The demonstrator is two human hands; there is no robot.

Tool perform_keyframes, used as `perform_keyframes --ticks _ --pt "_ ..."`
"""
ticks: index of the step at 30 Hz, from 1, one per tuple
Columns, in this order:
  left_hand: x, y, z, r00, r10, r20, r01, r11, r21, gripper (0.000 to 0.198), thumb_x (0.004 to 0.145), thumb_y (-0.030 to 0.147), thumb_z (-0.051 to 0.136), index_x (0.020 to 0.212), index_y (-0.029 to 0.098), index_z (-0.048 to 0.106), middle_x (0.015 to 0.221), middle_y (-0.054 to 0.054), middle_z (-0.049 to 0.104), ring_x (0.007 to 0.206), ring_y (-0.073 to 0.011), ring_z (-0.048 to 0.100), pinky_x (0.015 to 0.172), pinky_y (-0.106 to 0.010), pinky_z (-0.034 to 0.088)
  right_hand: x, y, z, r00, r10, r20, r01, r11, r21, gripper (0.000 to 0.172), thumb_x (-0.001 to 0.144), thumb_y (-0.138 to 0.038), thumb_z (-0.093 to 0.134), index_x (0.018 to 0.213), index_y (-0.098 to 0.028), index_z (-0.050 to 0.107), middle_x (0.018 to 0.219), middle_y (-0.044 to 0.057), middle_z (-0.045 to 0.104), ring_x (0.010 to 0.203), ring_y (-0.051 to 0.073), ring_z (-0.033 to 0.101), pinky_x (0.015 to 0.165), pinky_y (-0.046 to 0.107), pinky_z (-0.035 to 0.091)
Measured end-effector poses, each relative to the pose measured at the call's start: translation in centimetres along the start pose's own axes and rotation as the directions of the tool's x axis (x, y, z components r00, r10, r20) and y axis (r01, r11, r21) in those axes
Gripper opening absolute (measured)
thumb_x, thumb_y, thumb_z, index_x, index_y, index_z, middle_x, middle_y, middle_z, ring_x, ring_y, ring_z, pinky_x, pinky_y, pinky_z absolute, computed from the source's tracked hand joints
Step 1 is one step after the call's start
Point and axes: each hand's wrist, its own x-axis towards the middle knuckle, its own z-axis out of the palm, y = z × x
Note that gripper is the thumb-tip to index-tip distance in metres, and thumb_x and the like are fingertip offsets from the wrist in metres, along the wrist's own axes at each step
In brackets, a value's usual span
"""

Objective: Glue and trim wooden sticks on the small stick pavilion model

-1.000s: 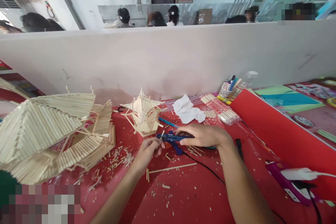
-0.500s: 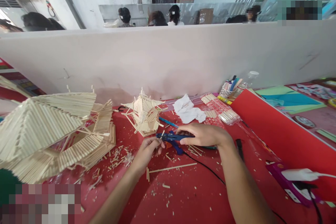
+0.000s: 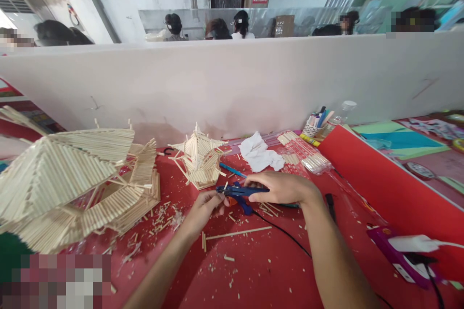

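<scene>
My right hand (image 3: 281,187) is closed around the handles of blue pliers (image 3: 232,191), whose jaws point left. At the jaws, my left hand (image 3: 206,205) pinches a short wooden stick (image 3: 225,186), only its tip showing above the tool. Just under the pliers lies a blue glue gun (image 3: 245,206) with an orange part and a black cord. Behind my hands stands a small pavilion model (image 3: 197,159) made of wooden sticks. A much larger stick-built pavilion (image 3: 72,169) fills the left side of the table.
Stick offcuts (image 3: 165,219) litter the red table (image 3: 261,270). Crumpled white tissue (image 3: 259,152) and bagged sticks (image 3: 308,154) lie behind my right hand. On the right are a red board (image 3: 384,178), a purple power strip (image 3: 398,256) and a pen cup (image 3: 311,128). A pale partition (image 3: 217,82) closes off the back.
The whole view has shifted slightly downward in the frame. Both hands, the pliers and the stick keep nearly the same position.
</scene>
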Motion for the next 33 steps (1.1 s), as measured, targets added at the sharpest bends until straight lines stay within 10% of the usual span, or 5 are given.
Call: perform_keyframes --ticks 5,11,24,33 --pt "-0.8 1.2 -0.8 0.988 0.07 0.135 -0.103 0.961 0.258 0.036 0.085 0.053 0.06 0.086 0.017 0.062 0.074 -0.003 0.063 0.067 -0.016 0.055 0.065 -0.028 0.041 -0.2 0.4 -0.1 1.0 0.017 0.006 -0.017 1.0 0.011 0.036 0.091 -0.046 0.061 0.117 -0.021 0.067 0.109 0.006 0.073 0.092 0.023 0.066 0.076 0.03 0.045" --pt "-2.6 2.4 -0.7 0.977 0.201 -0.066 -0.105 0.728 0.677 0.026 0.089 0.041 0.059 0.106 0.021 0.055 0.097 -0.007 0.068 0.074 -0.0214 0.064 0.07 -0.033 0.043 -0.1 0.8 0.1 0.999 0.035 -0.01 -0.035 0.999 -0.005 0.04 0.091 -0.045 0.061 0.123 -0.021 0.065 0.123 0.009 0.071 0.106 0.026 0.065 0.086 0.033 0.046" --pt "-3.1 3.7 -1.3 0.931 0.36 0.061 -0.299 0.653 0.696 0.027 0.084 0.017 0.061 0.108 0.027 0.071 0.11 -0.006 0.074 0.089 -0.0237 0.069 0.077 -0.031 0.05 0.7 -1.6 0.7 0.998 -0.065 -0.017 0.063 0.993 -0.104 0.026 0.093 -0.034 0.059 0.115 -0.02 0.064 0.115 0.009 0.071 0.101 0.026 0.065 0.081 0.034 0.044" --pt "-4.5 6.0 -3.2 0.929 0.367 -0.042 -0.237 0.679 0.695 0.036 0.079 0.011 0.062 0.108 0.028 0.075 0.108 -0.005 0.077 0.098 -0.0264 0.07 0.088 -0.035 0.05 2.0 -5.0 2.3 0.981 -0.118 -0.157 0.069 0.955 -0.289 0.035 0.1 -0.049 0.046 0.099 -0.019 0.064 0.099 0.01 0.072 0.086 0.027 0.066 0.07 0.034 0.04"
